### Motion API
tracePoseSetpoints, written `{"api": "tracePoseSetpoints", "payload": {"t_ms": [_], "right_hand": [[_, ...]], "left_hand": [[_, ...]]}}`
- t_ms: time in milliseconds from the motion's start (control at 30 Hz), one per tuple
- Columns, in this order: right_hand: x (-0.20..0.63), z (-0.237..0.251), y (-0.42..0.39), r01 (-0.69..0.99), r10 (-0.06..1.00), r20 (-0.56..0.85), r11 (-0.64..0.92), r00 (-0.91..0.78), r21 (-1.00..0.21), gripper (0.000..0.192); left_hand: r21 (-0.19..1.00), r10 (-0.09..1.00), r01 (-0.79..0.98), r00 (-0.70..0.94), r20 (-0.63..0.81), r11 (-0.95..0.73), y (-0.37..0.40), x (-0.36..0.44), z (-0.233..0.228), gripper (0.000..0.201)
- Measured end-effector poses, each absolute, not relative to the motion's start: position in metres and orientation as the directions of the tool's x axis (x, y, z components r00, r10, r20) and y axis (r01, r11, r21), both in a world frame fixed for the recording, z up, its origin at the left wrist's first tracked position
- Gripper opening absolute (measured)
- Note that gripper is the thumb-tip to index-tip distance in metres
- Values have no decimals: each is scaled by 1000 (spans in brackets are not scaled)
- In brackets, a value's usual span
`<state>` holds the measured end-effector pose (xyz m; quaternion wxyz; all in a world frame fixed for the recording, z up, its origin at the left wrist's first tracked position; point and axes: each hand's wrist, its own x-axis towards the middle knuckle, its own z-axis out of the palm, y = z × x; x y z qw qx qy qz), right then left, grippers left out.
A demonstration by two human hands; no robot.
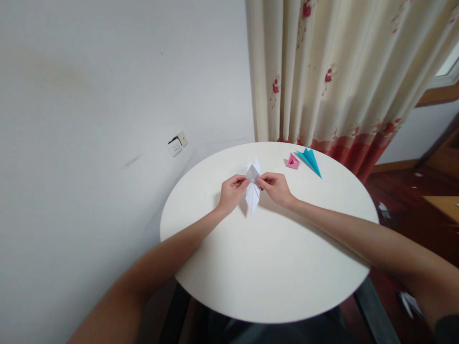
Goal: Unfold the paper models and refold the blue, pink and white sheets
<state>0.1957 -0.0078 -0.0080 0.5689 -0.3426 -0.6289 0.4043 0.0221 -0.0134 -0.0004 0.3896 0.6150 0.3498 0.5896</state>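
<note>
we see both hands over a round white table (pixel 265 267), working one piece of white paper (pixel 253 193). left hand (pixel 232 191) pinches the paper's left edge, fingers narrow and closed on it. right hand (pixel 275 187) pinches the right edge the same way, thumb and forefinger tight on the fold. fingertips of the two hands nearly meet at the paper's middle, where a small grey flap (pixel 253 173) sits between them.

paper is already folded many times: long narrow shape, one point sticking up past the fingers away from us, one longer point hanging below the fingers toward us. it looks lifted or just resting on the table, hard to tell which from this angle.

progress, as a judgement: base folds look done, the piece is in a mid-to-late shaping stage, the flap between the fingertips looks like the fold in hand. final form not reached, points not yet spread.

beyond the right fingers and to their right lie two finished pieces, apart from the hands: a pink one (pixel 292 161) and a teal one (pixel 310 160), just beside each other. curtain (pixel 340 71) behind the table, wall socket (pixel 177 143) well off past the left fingers.
</note>
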Motion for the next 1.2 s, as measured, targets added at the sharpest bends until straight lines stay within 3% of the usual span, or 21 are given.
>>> {"api": "tracePoseSetpoints", "payload": {"t_ms": [267,433,533,667,967,1200], "right_hand": [[189,-6,-14,-165,894,434,414,-112,-895,51],[187,-7,-15,-181,875,473,451,-101,-874,38],[187,-11,-14,-129,853,514,502,-89,-855,26],[188,-17,-9,-68,817,569,565,-94,-822,29],[196,-14,-7,93,711,696,703,-104,-705,36],[198,-12,-6,185,673,734,736,-95,-651,26]], "left_hand": [[870,870,-11,6,493,-493,-15,26,-1,27],[843,844,-48,-13,536,-536,-14,27,-4,30],[815,815,-37,9,579,-578,-13,26,-4,23],[810,811,48,41,583,-585,-12,24,-4,14],[781,781,60,110,614,-622,-9,20,-8,39],[660,699,250,113,706,-708,-12,18,-3,20]]}}
